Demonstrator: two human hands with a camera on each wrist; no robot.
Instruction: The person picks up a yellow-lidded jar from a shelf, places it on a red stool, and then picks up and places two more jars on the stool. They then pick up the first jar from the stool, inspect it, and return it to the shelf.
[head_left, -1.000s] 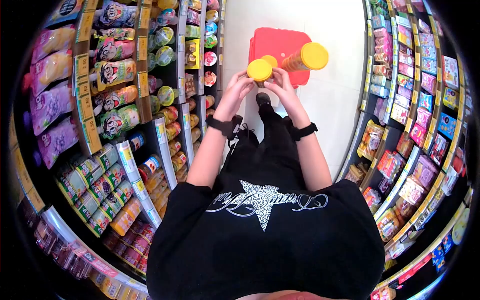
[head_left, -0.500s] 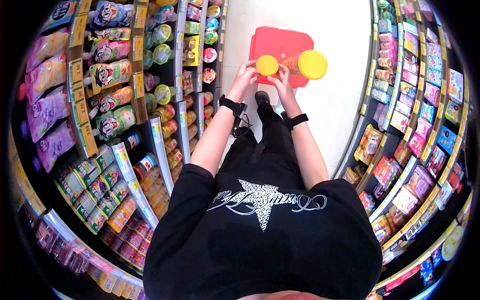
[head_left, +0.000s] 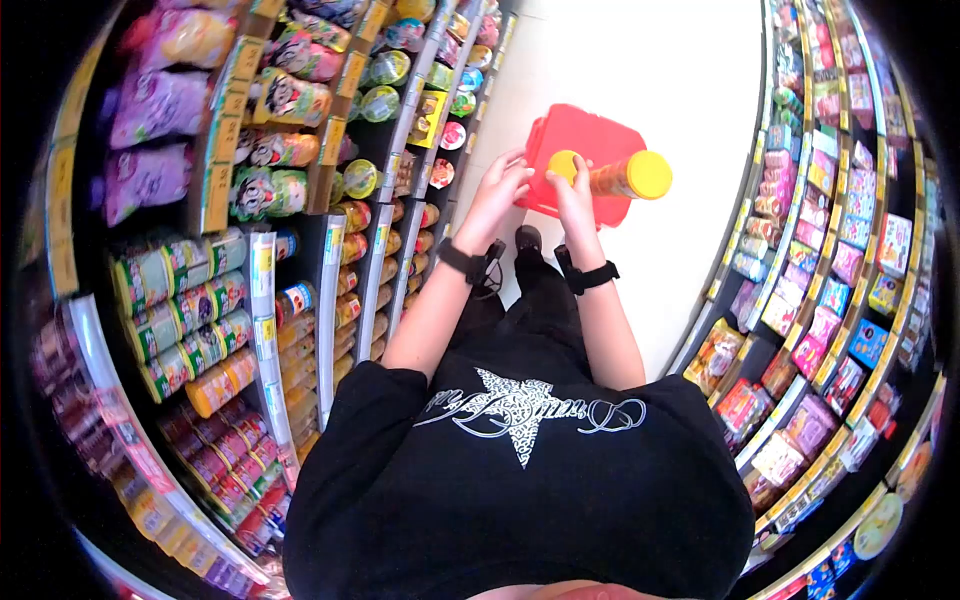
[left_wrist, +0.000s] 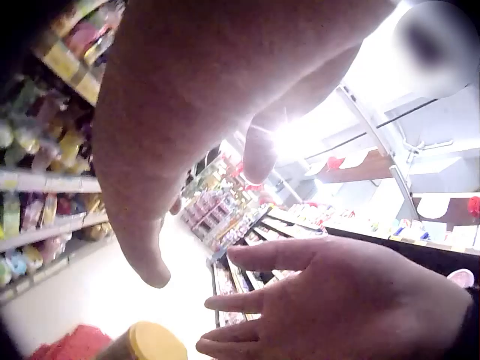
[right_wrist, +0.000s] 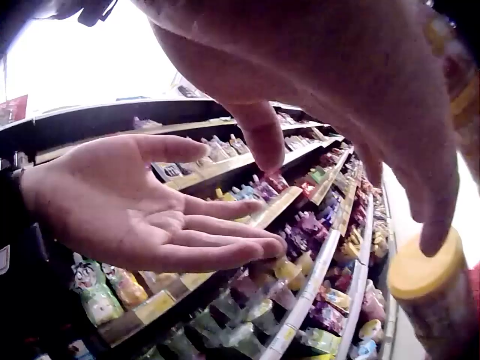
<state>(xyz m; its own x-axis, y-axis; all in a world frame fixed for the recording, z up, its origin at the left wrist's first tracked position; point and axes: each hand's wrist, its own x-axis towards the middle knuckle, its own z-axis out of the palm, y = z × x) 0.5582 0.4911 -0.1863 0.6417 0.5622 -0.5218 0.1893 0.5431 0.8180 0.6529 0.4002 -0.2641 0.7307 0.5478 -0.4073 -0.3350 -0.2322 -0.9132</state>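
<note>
My left hand (head_left: 503,192) is empty, its fingers loosely bent beside a canister with a yellow lid (head_left: 563,166). My right hand (head_left: 576,203) reaches past that lid and hides much of the canister. The right wrist view has a fingertip overlapping a yellow lid (right_wrist: 426,264); the fingers are not curled round it. Straight, spread fingers of the right hand (left_wrist: 352,300) show in the left wrist view. A taller yellow-lidded canister (head_left: 648,175) stands to the right. Both canisters are over a red plastic stool (head_left: 575,128).
Shelves of pouches (head_left: 270,192), jelly cups (head_left: 380,103) and cans (head_left: 205,310) line the left side. Snack packs (head_left: 820,335) fill the right shelves. Pale floor (head_left: 690,90) runs between them, with one black shoe (head_left: 528,237) near the stool.
Both hands held a yellow-lidded canister between them earlier. Now the left hand has come off to the left, and the visible lid by the right hand looks smaller. The head view has shifted.
</note>
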